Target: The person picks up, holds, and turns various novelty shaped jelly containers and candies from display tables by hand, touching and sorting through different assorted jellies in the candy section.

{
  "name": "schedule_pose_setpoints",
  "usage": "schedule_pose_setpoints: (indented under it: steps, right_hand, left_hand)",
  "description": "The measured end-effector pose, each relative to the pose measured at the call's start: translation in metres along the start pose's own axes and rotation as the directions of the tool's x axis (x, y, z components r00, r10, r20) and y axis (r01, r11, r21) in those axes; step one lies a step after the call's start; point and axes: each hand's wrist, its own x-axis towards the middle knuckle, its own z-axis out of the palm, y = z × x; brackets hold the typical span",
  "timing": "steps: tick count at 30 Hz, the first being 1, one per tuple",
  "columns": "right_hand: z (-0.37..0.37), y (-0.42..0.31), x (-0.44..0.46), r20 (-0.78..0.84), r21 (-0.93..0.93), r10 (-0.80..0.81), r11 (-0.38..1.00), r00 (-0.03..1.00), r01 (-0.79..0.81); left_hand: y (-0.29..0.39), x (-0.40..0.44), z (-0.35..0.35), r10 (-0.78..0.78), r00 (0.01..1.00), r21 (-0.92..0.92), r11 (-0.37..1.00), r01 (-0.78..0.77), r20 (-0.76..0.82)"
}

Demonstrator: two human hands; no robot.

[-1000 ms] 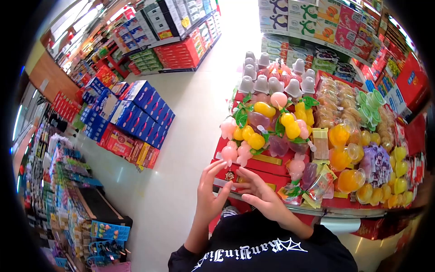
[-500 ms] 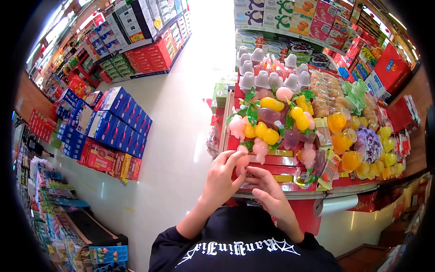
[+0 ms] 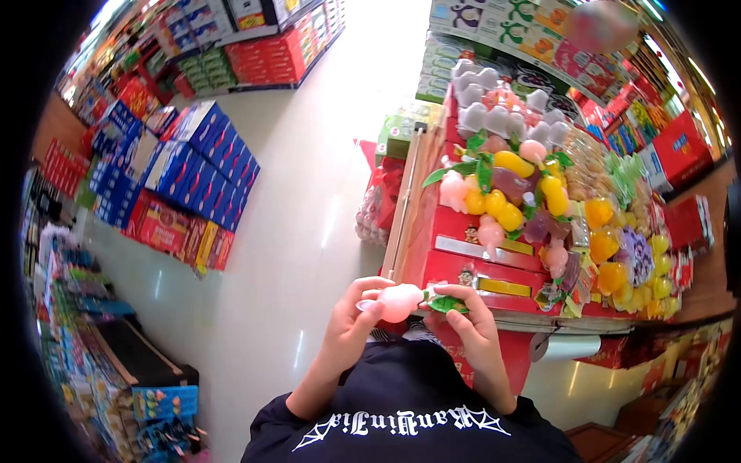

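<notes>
In front of my chest, a pink, gourd-shaped jelly (image 3: 399,302) is held level between my two hands. My left hand (image 3: 349,324) is closed around its rounded end, with the thumb in front and the fingers behind. A green leaf (image 3: 448,304) sticks out at the narrow end, where my right hand (image 3: 477,327) pinches it between thumb and fingers. Beyond my hands, similar pink jellies (image 3: 491,231) and yellow ones (image 3: 502,210) lie on the red display boxes (image 3: 448,266), some with green leaves.
White cups (image 3: 494,119) stand at the back of the display, and orange jellies (image 3: 602,245) lie to the right. A roll of clear bags (image 3: 583,346) hangs at the front edge. Blue boxes (image 3: 201,174) are stacked to the left across the pale floor (image 3: 301,193).
The pink jelly has come back from the display toward my chest and turned sideways. My right hand has taken hold of its leaf end. The whole view has shifted.
</notes>
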Motion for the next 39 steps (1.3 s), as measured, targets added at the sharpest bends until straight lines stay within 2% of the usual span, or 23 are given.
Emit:
schedule_pose_setpoints:
  steps: [4, 6, 8, 10, 11, 12, 14, 15, 16, 17, 20, 24, 26, 29, 32, 34, 35, 36, 38, 39]
  right_hand:
    - [0.01, 0.006, 0.006, 0.115, -0.005, 0.122, 0.992, 0.986, -0.122]
    - [0.013, 0.012, 0.009, 0.215, -0.035, 0.235, 0.972, 0.948, -0.233]
    - [0.014, 0.019, 0.013, 0.296, -0.1, 0.27, 0.963, 0.916, -0.252]
    - [0.009, 0.026, 0.018, 0.474, -0.368, 0.182, 0.93, 0.861, 0.006]
    - [0.014, 0.028, 0.016, 0.491, -0.298, 0.165, 0.954, 0.855, -0.013]
    - [0.014, 0.026, 0.016, 0.548, -0.307, 0.185, 0.952, 0.816, -0.01]
    - [0.012, 0.022, 0.011, 0.558, -0.198, 0.363, 0.932, 0.746, -0.304]
    - [0.002, 0.031, 0.012, 0.589, -0.304, 0.365, 0.927, 0.721, -0.221]
    - [-0.002, 0.027, 0.014, 0.618, -0.446, 0.445, 0.877, 0.648, -0.177]
    - [-0.005, 0.027, 0.015, 0.691, -0.481, 0.429, 0.874, 0.582, -0.072]
    - [-0.003, 0.025, 0.008, 0.811, -0.525, 0.435, 0.836, 0.391, 0.161]
    - [0.001, 0.027, -0.016, 0.881, -0.472, 0.451, 0.823, 0.142, 0.316]
    - [0.0, 0.03, -0.028, 0.885, -0.378, 0.444, 0.859, -0.136, 0.345]
    - [0.003, 0.028, -0.049, 0.842, -0.374, 0.473, 0.858, -0.26, 0.352]
    - [0.002, 0.025, -0.069, 0.78, -0.412, 0.514, 0.852, -0.358, 0.323]
    - [0.002, 0.027, -0.084, 0.773, -0.457, 0.498, 0.867, -0.392, 0.198]
    - [0.003, 0.025, -0.093, 0.767, -0.44, 0.478, 0.877, -0.429, 0.191]
    - [0.004, 0.025, -0.104, 0.758, -0.427, 0.468, 0.883, -0.454, 0.197]
    - [0.001, 0.025, -0.138, 0.755, -0.453, 0.426, 0.889, -0.499, 0.073]
    - [-0.002, 0.023, -0.16, 0.727, -0.439, 0.42, 0.893, -0.543, 0.103]
  left_hand:
    - [-0.023, -0.025, -0.019, -0.015, 0.991, -0.095, 0.995, 0.003, -0.133]
    - [-0.028, -0.039, -0.021, -0.047, 0.966, -0.184, 0.983, -0.001, -0.253]
    - [-0.031, -0.055, -0.022, -0.037, 0.946, -0.235, 0.971, -0.042, -0.322]
    - [-0.028, -0.073, -0.013, -0.044, 0.923, -0.353, 0.93, -0.101, -0.381]
    - [-0.036, -0.084, -0.011, -0.017, 0.905, -0.325, 0.936, -0.135, -0.425]
    - [-0.039, -0.095, -0.003, 0.005, 0.875, -0.321, 0.929, -0.183, -0.484]
    - [-0.046, -0.117, 0.02, 0.036, 0.85, -0.223, 0.958, -0.179, -0.526]
    - [-0.055, -0.128, 0.033, 0.072, 0.829, -0.202, 0.955, -0.218, -0.554]
    - [-0.063, -0.139, 0.05, 0.079, 0.778, -0.192, 0.949, -0.25, -0.623]
    - [-0.072, -0.148, 0.068, 0.062, 0.74, -0.206, 0.942, -0.266, -0.669]
    - [-0.098, -0.172, 0.116, 0.02, 0.603, -0.233, 0.912, -0.338, -0.797]
    - [-0.119, -0.204, 0.171, -0.024, 0.429, -0.173, 0.934, -0.313, -0.903]
    - [-0.125, -0.221, 0.196, -0.05, 0.371, -0.142, 0.964, -0.224, -0.927]
    - [-0.123, -0.237, 0.232, -0.08, 0.218, -0.125, 0.972, -0.2, -0.973]
    - [-0.129, -0.251, 0.262, -0.068, 0.113, -0.095, 0.963, -0.251, -0.991]
    - [-0.134, -0.26, 0.277, -0.011, 0.035, -0.021, 0.953, -0.302, -0.999]
    - [-0.136, -0.266, 0.285, 0.033, -0.015, 0.036, 0.941, -0.336, -0.999]
    - [-0.136, -0.273, 0.295, 0.041, -0.044, 0.053, 0.939, -0.341, -0.998]
    - [-0.139, -0.294, 0.323, 0.032, -0.168, 0.097, 0.913, -0.396, -0.985]
    - [-0.145, -0.309, 0.343, 0.034, -0.207, 0.115, 0.911, -0.397, -0.978]
